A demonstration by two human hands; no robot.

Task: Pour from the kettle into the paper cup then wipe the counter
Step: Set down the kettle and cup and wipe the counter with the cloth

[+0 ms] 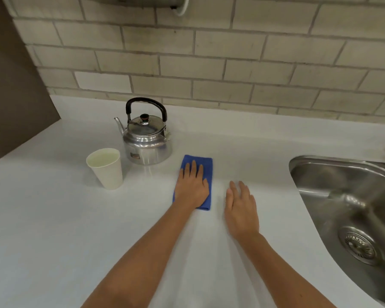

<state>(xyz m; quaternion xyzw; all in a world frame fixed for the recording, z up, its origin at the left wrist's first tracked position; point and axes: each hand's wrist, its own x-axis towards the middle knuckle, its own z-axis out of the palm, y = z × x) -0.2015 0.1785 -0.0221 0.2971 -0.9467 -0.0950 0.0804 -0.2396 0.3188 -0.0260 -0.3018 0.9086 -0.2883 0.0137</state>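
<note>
The paper cup (105, 168) stands upright on the white counter (53, 218), toward the left, and holds a pale liquid close to its rim. Just beside it, to the right and slightly farther back, the metal kettle (147, 138) sits upright with its lid on, its black handle raised and its spout pointing left, toward the cup's side. Cup and kettle are near each other but not touching.

To the right of the kettle and a little nearer the camera, a folded blue cloth (206, 172) lies flat on the counter. The left hand (192, 187) rests palm down on the cloth, fingers extended and held close together, covering most of its left and near portions; the far edge and right strip of the cloth remain visible. No pinch or grasp is evident: the hand is flat and pressing.

The right hand (240, 207) is just beside the cloth on its right, palm down over the bare counter, fingers loosely spread and slightly blurred. Whether it touches the surface cannot be determined. It holds nothing.

At the right edge, a stainless steel sink (333, 196) is set into the counter, its drain strainer visible. A tiled wall (231, 63) runs behind the counter.
</note>
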